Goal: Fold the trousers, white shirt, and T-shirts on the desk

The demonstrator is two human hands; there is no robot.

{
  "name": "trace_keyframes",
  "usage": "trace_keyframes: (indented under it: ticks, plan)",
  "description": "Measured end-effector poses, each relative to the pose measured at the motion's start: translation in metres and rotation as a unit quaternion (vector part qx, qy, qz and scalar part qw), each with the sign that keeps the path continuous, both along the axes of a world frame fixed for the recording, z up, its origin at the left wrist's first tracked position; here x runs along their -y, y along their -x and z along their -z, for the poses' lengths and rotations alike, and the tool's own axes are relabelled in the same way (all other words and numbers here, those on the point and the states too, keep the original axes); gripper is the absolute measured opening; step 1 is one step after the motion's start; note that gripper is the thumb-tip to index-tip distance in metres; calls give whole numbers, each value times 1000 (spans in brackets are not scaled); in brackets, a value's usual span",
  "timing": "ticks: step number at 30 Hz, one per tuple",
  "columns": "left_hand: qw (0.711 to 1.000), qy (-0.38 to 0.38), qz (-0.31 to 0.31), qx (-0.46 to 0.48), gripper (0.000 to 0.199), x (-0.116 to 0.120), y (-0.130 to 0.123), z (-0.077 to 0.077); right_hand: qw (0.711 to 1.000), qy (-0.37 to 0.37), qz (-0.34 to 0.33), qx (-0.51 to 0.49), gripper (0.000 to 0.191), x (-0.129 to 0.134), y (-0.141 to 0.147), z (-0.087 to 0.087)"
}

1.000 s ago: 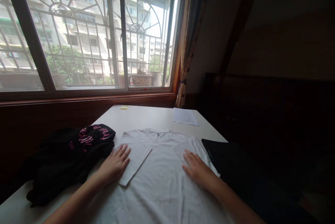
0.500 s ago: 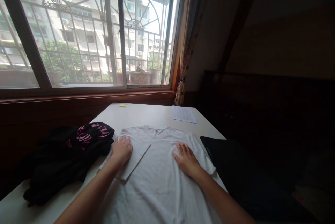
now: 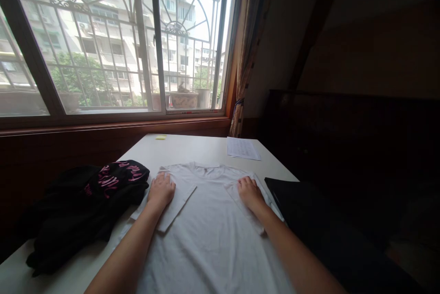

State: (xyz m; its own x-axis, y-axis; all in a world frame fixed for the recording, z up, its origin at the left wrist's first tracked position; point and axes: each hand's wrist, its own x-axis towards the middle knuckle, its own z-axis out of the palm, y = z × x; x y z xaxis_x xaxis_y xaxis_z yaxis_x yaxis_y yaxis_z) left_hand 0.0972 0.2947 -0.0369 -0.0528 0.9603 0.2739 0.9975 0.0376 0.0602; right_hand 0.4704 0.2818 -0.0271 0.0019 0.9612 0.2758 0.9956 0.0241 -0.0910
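Note:
A white T-shirt (image 3: 202, 225) lies spread on the table, neckline toward the window. Both short sleeves are folded inward over its body. My left hand (image 3: 162, 190) rests palm down on the left sleeve, open, its fingers pointing away from me. On the folded right sleeve lies my right hand (image 3: 251, 193), also open and palm down, with its fingers slightly bent. Neither hand grips the cloth; the undersides of both are hidden.
A black garment with pink lettering (image 3: 92, 202) is heaped at the white table's (image 3: 185, 148) left. Something flat and black (image 3: 309, 220) lies at the right. Papers (image 3: 243, 148) and a yellow note (image 3: 160, 137) are toward the back, below a barred window (image 3: 103, 56).
My right hand has moved slightly right and away from me, and the right sleeve now lies folded inward beneath it. The left hand stays on its sleeve, shifted only a little.

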Motion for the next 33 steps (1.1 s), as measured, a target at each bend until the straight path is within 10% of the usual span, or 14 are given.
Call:
trace_keyframes:
  ticks: [33]
  plan:
    - [995, 98, -18, 21, 61, -71, 31, -8, 998, 31, -14, -49, 44, -82, 19, 16]
